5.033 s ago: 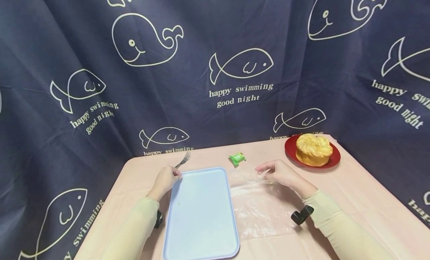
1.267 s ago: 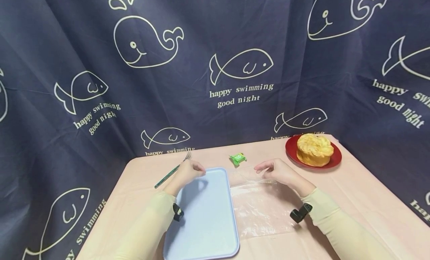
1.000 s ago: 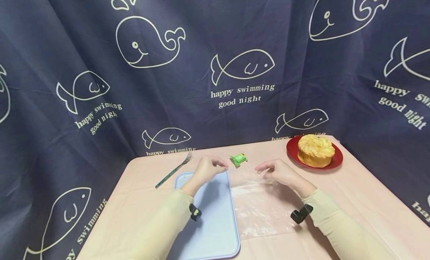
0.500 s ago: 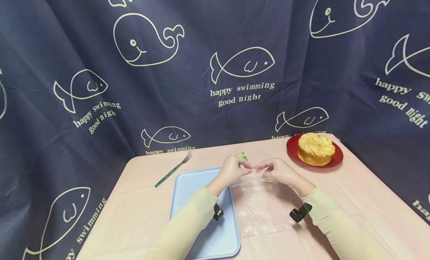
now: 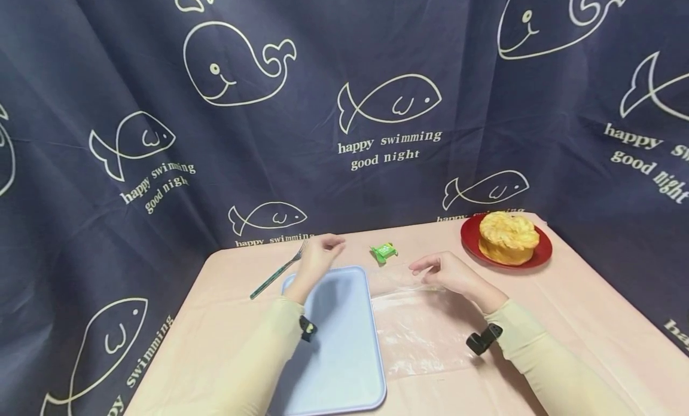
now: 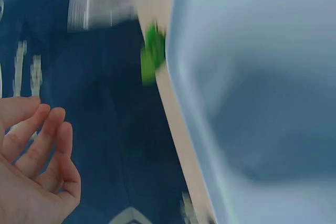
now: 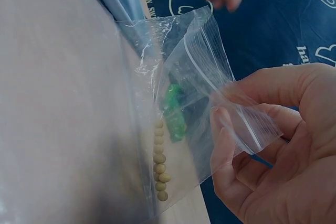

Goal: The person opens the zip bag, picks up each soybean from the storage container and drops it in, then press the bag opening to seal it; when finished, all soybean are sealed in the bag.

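My right hand (image 5: 449, 274) pinches the top edge of a clear zip bag (image 5: 411, 332) between thumb and fingers. In the right wrist view the bag hangs with its mouth apart, and several round tan beans (image 7: 159, 158) lie in a row along its lower fold. My left hand (image 5: 317, 262) hovers over the far left part of the blue tray (image 5: 341, 350), fingers loosely bent. Nothing shows in the left fingers (image 6: 37, 156) in the left wrist view. My left hand and forearm cover the tray's left side.
A small green wrapped packet (image 5: 384, 252) lies beyond the bag. Left of the tray is a fork (image 5: 274, 278) with a dark green handle. At the far right, a round bread (image 5: 508, 239) sits on a red plate (image 5: 545, 262). A dark curtain (image 5: 387, 195) hangs behind the table.
My left hand moved from the tray's far left corner right to the bag's mouth, meeting the right fingertips, then swung back left over the tray. My right hand kept holding the bag in place.
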{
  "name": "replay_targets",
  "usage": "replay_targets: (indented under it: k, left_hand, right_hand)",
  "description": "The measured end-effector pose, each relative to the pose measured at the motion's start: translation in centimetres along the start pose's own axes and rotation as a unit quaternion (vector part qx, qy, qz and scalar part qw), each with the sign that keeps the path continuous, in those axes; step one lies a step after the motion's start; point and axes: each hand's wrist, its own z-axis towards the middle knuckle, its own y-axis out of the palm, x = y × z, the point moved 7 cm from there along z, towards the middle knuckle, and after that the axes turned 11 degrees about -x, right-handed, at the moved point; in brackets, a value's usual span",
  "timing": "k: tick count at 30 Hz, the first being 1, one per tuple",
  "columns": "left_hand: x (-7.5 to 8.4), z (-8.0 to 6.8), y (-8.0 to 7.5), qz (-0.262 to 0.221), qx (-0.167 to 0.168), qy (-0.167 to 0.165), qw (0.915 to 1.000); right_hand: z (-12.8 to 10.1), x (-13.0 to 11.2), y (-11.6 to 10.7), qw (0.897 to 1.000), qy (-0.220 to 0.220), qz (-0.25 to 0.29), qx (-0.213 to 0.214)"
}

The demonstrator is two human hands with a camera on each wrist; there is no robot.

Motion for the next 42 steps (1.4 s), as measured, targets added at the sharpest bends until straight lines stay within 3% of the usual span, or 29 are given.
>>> replay_targets:
  k: [3, 7, 11, 17, 23, 30, 38, 42]
  left_hand:
    - [-2.7, -0.8, -3.2, 0.03, 0.013, -0.037, 0.9988]
    - [-6.5, -2.3, -5.5, 0.065, -0.003, -0.118, 0.9909]
    - [-9.1, -3.9, -6.1, 0.083, -0.028, -0.182, 0.9794]
    - [-11.2, -5.3, -5.6, 0.119, -0.07, -0.219, 0.9659]
    - [-12.1, -5.4, -4.9, 0.167, -0.091, -0.243, 0.9511]
    - [-11.5, -4.9, -4.3, 0.22, -0.112, -0.241, 0.9387]
    - [-11.4, -4.9, -4.0, 0.242, -0.115, -0.221, 0.9376]
    - [-11.7, -5.0, -3.7, 0.23, -0.118, -0.22, 0.9406]
  right_hand:
    - [0.0, 0.0, -0.1, 1.0, 0.001, -0.007, 0.002]
    - [-0.2, -0.1, -0.3, 1.0, 0.003, -0.01, 0.006]
    - [-0.2, 0.0, -0.4, 1.0, 0.006, -0.014, 0.006]
    - [-0.2, 0.3, -0.3, 1.0, 0.008, -0.017, 0.007]
    - [-0.2, 0.3, -0.4, 1.0, 0.008, -0.016, 0.01]
    - [-0.2, 0.5, -0.4, 1.0, 0.006, -0.004, 0.009]
    - [-0.3, 0.6, -0.3, 1.0, 0.002, 0.0, 0.009]
    - [-0.2, 0.6, -0.2, 1.0, 0.005, 0.003, 0.008]
